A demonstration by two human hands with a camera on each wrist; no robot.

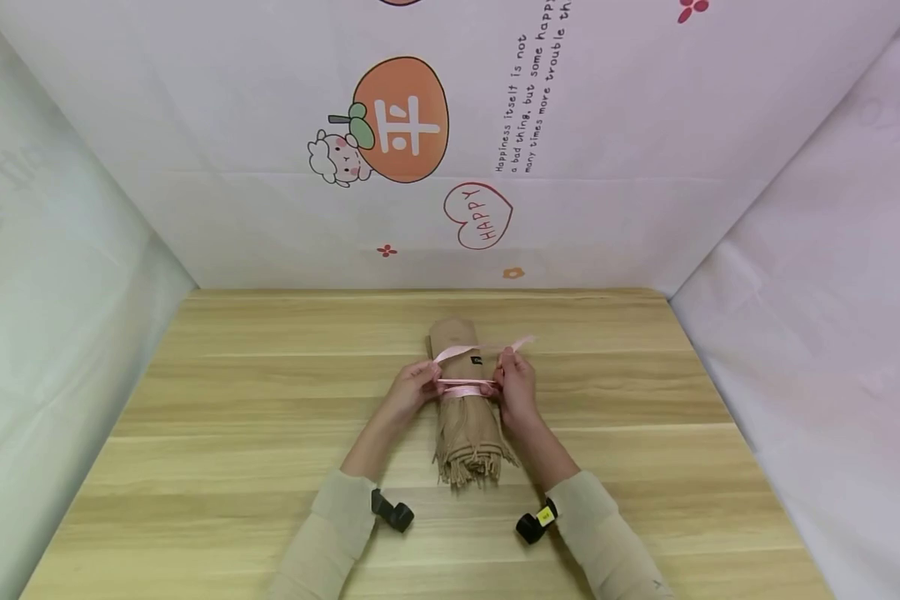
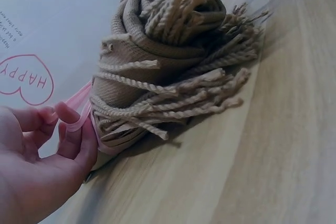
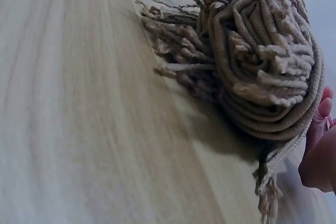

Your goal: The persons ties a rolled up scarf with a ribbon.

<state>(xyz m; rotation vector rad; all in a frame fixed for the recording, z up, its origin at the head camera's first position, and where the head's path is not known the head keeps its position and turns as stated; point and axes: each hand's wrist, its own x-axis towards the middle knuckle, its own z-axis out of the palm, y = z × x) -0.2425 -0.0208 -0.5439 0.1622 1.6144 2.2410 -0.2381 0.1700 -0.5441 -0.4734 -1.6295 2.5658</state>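
Observation:
A tan scarf [image 1: 468,425], rolled into a bundle, lies lengthwise on the table with its fringed end toward me. Around its middle runs a pink ribbon [image 1: 462,391], and a strand of it stretches between both hands over the roll. My left hand [image 1: 412,390] pinches the ribbon at the bundle's left side; the left wrist view shows the ribbon [image 2: 79,103] between thumb and fingers. On the right side my right hand [image 1: 517,387] pinches the other part, a loose tail sticking out above its fingertips. The right wrist view shows the fringe [image 3: 273,72] and only part of that hand [image 3: 320,145].
The wood-grain table [image 1: 255,400] extends on both sides of the roll. A white printed sheet [image 1: 607,167] stands at the back edge, with white cloth at left and right. Each sleeve cuff carries a small black camera [image 1: 396,514].

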